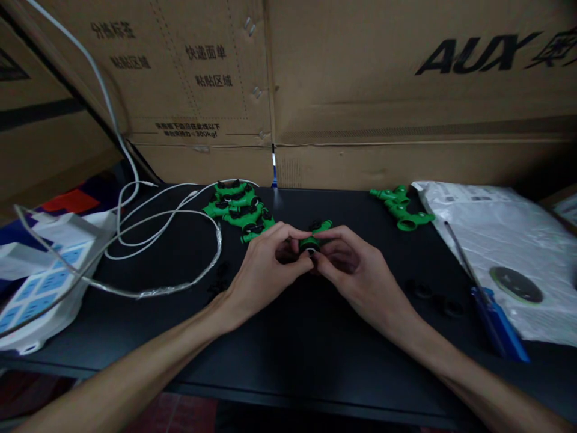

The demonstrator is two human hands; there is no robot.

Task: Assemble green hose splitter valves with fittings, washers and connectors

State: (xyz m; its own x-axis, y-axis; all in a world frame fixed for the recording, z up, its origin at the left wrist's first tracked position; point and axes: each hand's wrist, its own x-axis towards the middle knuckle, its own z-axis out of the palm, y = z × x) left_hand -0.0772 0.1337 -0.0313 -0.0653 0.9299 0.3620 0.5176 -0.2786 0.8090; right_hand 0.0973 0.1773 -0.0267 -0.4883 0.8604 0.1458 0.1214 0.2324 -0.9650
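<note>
Between my two hands, above the middle of the dark table (288,361), is a green plastic hose splitter (321,227) with black fittings and a black ring on its near end. My left hand (270,258) pinches it from the left with thumb and forefinger. From the right, my right hand (356,258) grips the same piece by its ring, thumb below and forefinger above. The fingers cover most of its body. Several similar green splitters with black parts (241,207) lie heaped behind my left hand. Bare green splitters (401,207) rest at the back right.
Small black rings (435,297) lie right of my right hand, and small black parts (219,279) lie left. A blue-handled screwdriver (498,325) leans by a white plastic bag (491,240) bearing a round disc (516,284). A power strip (49,288) and looped white cable (166,291) occupy the left. Cardboard boxes (360,90) stand behind.
</note>
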